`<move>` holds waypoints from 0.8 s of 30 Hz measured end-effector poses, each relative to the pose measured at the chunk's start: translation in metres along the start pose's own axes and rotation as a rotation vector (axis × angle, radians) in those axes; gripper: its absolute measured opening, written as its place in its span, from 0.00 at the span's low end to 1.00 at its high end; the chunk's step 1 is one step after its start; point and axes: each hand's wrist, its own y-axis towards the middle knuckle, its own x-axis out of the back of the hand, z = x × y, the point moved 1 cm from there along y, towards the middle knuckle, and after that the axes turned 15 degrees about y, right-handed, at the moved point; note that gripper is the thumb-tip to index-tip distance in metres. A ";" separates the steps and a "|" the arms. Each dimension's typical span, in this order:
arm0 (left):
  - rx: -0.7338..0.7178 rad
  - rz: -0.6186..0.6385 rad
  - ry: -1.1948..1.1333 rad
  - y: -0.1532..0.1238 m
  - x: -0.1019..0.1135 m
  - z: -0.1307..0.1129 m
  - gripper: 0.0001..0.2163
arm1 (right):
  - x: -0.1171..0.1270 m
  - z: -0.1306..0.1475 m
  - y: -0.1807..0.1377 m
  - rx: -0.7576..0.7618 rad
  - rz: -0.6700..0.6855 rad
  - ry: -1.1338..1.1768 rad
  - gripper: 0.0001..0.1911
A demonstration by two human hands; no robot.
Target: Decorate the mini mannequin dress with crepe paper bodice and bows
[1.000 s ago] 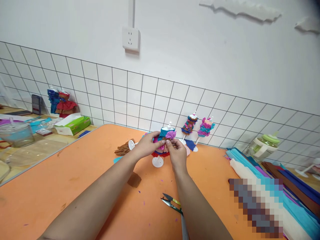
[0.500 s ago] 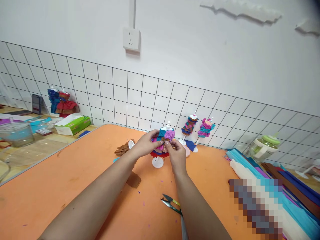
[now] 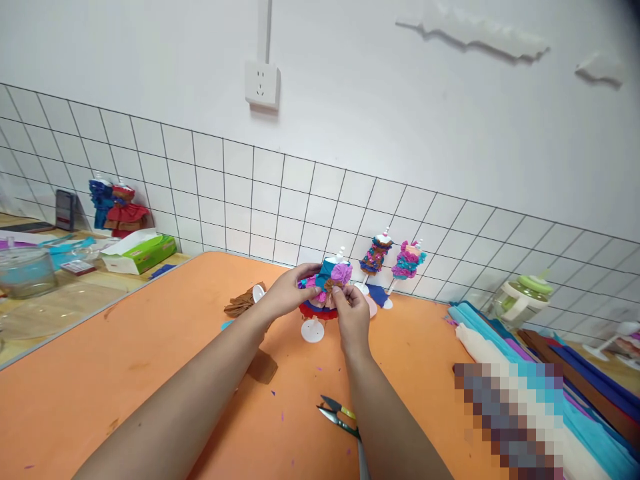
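Barely shifted since before, both hands stay at the paper doll [image 3: 325, 293]: left hand [image 3: 287, 293] fingers grip its side, right hand [image 3: 353, 313] fingers pinch its front ruffle.

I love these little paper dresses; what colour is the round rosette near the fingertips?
Purple-pink: the crepe-paper rosette on the small dressed mannequin, seen in the head view.

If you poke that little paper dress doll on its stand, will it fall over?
Probably, yes. The dress doll stands on one thin post with a small round base, so it looks top-heavy. Its crinkly paper ruffles likely squash easily. Both the left hand and right hand hold it.
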 end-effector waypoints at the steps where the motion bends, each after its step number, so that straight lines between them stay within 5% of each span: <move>1: -0.004 -0.002 0.003 0.000 0.001 0.000 0.25 | 0.000 0.000 0.000 0.003 0.000 -0.005 0.16; 17: 0.006 0.055 0.038 -0.007 0.005 -0.009 0.22 | -0.001 0.003 -0.001 0.017 0.006 -0.033 0.13; 24: -0.001 -0.022 0.151 -0.011 -0.007 -0.019 0.20 | 0.001 0.002 0.000 -0.010 0.025 -0.031 0.14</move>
